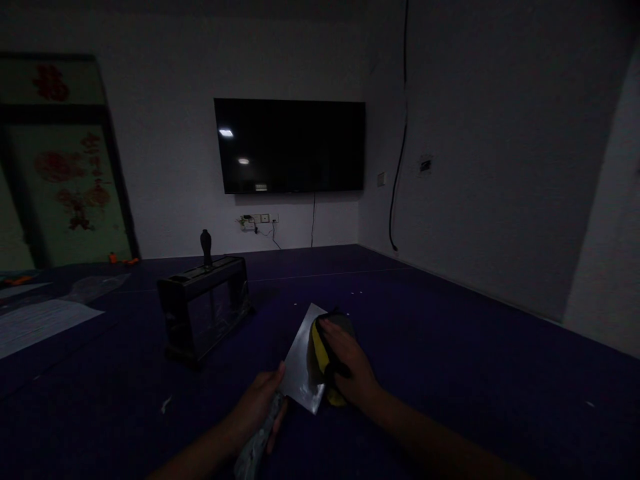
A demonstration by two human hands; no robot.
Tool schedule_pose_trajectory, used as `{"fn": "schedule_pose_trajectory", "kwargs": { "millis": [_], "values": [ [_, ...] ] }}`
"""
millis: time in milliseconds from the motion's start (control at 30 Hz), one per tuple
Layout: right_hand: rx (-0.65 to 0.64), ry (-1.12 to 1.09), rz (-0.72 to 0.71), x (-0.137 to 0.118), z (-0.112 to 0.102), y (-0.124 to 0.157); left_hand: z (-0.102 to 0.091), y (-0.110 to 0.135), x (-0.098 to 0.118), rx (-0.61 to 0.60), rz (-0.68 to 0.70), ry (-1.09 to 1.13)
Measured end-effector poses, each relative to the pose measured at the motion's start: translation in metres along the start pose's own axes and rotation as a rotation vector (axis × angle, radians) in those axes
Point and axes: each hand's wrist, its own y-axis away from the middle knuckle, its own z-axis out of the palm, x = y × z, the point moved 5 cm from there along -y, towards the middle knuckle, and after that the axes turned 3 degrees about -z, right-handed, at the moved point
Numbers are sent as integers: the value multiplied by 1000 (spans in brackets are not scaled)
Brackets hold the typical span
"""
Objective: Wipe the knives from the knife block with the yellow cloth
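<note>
Head view: blade (299,367) sits low centre, in front of the person, angled with one corner pointing away and one toward the near right. Whether it's touching the floor (475,360), can't tell. Left long edge and both those corners exposed; cloth (321,350) covers much of the right side. Floor runs on from the right hand (353,367) to the right wall (500,167), with small white bits (357,293) beyond the blade. Tighter on the left: black frame (220,273) stands ahead of the left hand (257,403), apart from it.

Blade is flat, silvery, straight-edged, bright streaks near its lower corner. Handle (260,433) is grey, mottled, looks smeared. Left hand is closed round the handle, thumb up by the blade. Right hand is curled over the cloth, pressing it on the blade; cloth is yellow, black and grey.

Further out: dark vase (206,247) upright on top of the frame; paper (45,323) and clear plastic (95,287) at far left, orange pieces (113,257) past them. TV (295,147) on the back wall, sockets (265,218) under it, cable (403,137) hanging near the corner.

Writing: red characters on the door (70,180), blurred; panel (23,80) above carries one resembling 福. Print on the paper too faint to read.
</note>
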Motion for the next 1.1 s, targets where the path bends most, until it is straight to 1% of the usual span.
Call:
{"fn": "schedule_pose_trajectory", "kwargs": {
  "millis": [133, 233, 333, 467, 733, 967, 1100],
  "values": [
    [82, 61, 128, 8, -1, 2, -1, -1, 0, -15, 9, -59],
    [85, 80, 181, 12, 2, 4, -3, -3, -2, -9, 9, -67],
    [77, 67, 185, 12, 3, 5, -3, -4, -6, -29, 1, -60],
    [19, 54, 166, 9, 3, 1, -5, -6, -9, -21, -3, -42],
    [-99, 77, 130, 1, 4, -7, -2, -2, -3, 7, 25, -2],
    [-92, 133, 119, -2, 2, -10, 1, 0, 2, -10, 41, -24],
    [-42, 150, 155, -1, 1, -10, -2, -3, -2, 0, 30, -16]
  ]
}}
